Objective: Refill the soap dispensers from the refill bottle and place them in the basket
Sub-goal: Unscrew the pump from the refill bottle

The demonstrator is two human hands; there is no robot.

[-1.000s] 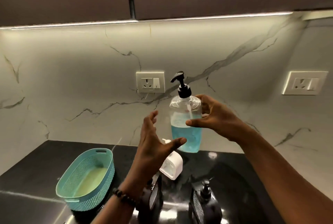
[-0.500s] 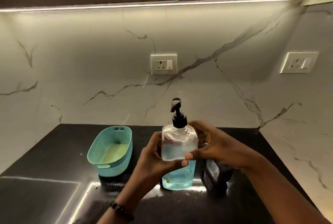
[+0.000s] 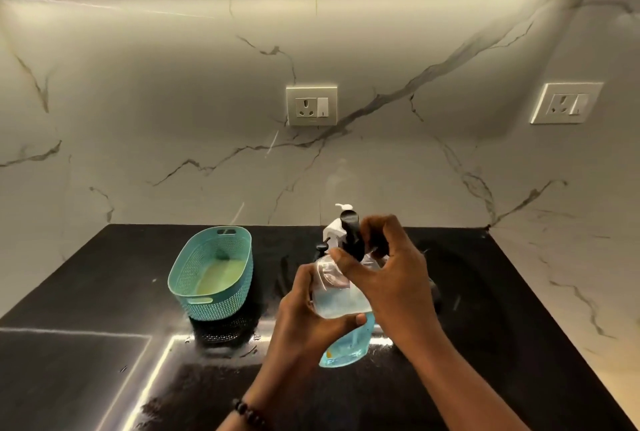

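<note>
— Where's your bottle (image 3: 341,299) right now?

— In front of you, over the black counter (image 3: 104,292), base tilted toward you. Your left hand (image 3: 311,319) is wrapped round its clear body (blue soap inside).

— And the right?

— Your right hand (image 3: 388,274) is clamped on the black pump (image 3: 351,234). The teal basket (image 3: 213,274) sits just left, with a white dispenser (image 3: 334,228) behind.

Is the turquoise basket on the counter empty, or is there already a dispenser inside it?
Empty. The basket shows only its bare pale floor; the clear bottle with blue liquid is in both hands, outside it.
</note>
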